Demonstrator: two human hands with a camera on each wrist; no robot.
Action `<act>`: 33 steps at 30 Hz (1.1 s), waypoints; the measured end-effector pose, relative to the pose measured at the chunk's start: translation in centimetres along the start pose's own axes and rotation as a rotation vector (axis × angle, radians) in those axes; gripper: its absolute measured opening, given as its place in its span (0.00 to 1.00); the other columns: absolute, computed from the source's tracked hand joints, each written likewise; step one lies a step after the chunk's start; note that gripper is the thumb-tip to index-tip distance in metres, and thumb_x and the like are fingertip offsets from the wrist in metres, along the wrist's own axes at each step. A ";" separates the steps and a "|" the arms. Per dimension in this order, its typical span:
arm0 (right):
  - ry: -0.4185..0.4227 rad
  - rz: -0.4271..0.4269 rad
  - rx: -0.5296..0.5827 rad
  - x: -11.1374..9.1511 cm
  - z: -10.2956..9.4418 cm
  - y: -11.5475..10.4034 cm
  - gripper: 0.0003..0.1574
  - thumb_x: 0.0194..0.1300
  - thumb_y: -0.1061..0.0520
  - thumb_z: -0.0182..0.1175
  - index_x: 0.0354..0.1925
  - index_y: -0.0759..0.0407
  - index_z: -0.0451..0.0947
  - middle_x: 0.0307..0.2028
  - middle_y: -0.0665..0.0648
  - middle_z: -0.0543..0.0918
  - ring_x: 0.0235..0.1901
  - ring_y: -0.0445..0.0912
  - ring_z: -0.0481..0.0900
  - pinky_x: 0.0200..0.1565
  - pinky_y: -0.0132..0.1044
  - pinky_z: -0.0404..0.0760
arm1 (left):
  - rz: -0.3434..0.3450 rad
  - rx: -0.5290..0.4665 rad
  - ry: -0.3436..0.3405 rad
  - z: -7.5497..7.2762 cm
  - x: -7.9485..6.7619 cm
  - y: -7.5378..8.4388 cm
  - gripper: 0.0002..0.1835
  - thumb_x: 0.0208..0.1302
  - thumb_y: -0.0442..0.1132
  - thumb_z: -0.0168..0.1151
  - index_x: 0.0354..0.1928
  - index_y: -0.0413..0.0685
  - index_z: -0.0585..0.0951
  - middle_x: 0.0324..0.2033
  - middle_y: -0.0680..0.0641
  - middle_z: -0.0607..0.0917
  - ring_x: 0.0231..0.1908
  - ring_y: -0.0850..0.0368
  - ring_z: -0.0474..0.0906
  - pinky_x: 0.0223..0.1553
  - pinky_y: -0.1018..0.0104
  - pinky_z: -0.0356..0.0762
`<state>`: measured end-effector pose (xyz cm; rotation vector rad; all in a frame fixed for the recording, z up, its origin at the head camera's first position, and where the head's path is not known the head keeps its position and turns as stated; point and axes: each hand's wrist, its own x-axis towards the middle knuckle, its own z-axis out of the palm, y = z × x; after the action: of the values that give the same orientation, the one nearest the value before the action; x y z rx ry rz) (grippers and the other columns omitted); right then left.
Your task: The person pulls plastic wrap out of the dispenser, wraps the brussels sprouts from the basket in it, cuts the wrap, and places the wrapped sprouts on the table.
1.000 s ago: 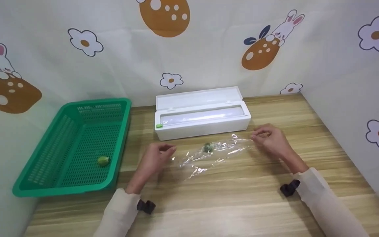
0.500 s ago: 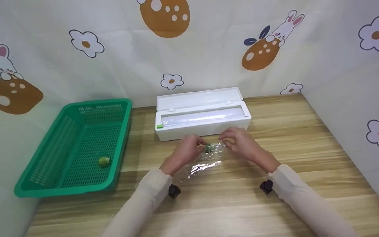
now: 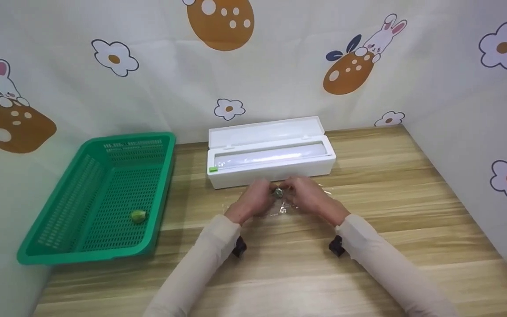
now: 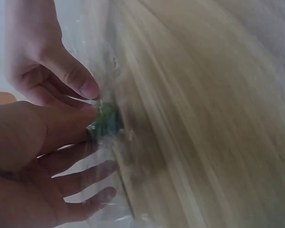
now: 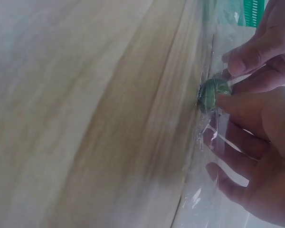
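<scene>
Both hands meet in front of the white box, around a small green Brussels sprout (image 3: 278,193) in clear cling film (image 3: 283,209). From the left, my left hand (image 3: 255,196) holds it through the film, thumb against the sprout (image 4: 106,118) in the left wrist view. My right hand (image 3: 308,196) grips it from the other side; the right wrist view has that thumb pressed on the sprout (image 5: 213,95), the lower fingers spread behind the film. Loose film spreads out on either side of the hands. The fingertips behind the sprout are partly hidden.
A white film dispenser box (image 3: 275,171) stands just beyond the hands, its lid raised and a roll inside. On the left sits a green basket (image 3: 158,211) with another Brussels sprout (image 3: 138,216) in it. Patterned cloth walls bound the wooden table (image 3: 288,281).
Both hands have moved inward from the film's two ends to the sprout. The film, spread out earlier, is now gathered around it. Basket and box have not moved.
</scene>
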<state>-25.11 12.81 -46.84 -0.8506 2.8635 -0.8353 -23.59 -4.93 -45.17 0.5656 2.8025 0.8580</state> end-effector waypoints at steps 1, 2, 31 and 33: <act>-0.005 0.010 0.004 0.1 0.0 0.1 0.19 0.59 0.65 0.67 0.51 0.60 0.85 0.46 0.60 0.87 0.49 0.55 0.83 0.55 0.50 0.81 | -0.001 0.006 0.006 0.1 0.1 -0.1 0.10 0.60 0.26 0.61 0.39 0.40 0.88 0.23 0.49 0.81 0.22 0.58 0.70 0.23 0.71 0.66; -0.009 0.019 0.011 0.1 0.1 0.1 0.20 0.58 0.65 0.68 0.51 0.60 0.85 0.47 0.60 0.87 0.49 0.55 0.83 0.56 0.51 0.81 | -0.012 0.003 0.010 0.2 0.2 -0.3 0.10 0.58 0.25 0.60 0.38 0.41 0.88 0.23 0.49 0.81 0.22 0.58 0.71 0.22 0.71 0.67; -0.010 0.017 -0.018 0.8 0.2 -0.5 0.12 0.56 0.58 0.73 0.40 0.55 0.88 0.42 0.55 0.88 0.46 0.52 0.83 0.54 0.48 0.80 | 0.050 0.144 -0.107 -0.5 0.4 -1.5 0.11 0.69 0.42 0.62 0.38 0.42 0.88 0.33 0.45 0.85 0.35 0.52 0.74 0.43 0.58 0.76; -0.003 0.014 -0.015 0.8 0.3 -0.5 0.10 0.55 0.58 0.74 0.38 0.55 0.88 0.39 0.53 0.89 0.44 0.51 0.84 0.51 0.47 0.81 | 0.057 0.123 -0.100 -0.5 0.5 -1.5 0.09 0.65 0.40 0.66 0.39 0.41 0.86 0.34 0.44 0.86 0.35 0.51 0.78 0.42 0.58 0.78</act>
<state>-25.53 11.90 -46.75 -0.8313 2.8735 -0.8117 -24.58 -6.13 -45.66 0.6898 2.7742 0.6507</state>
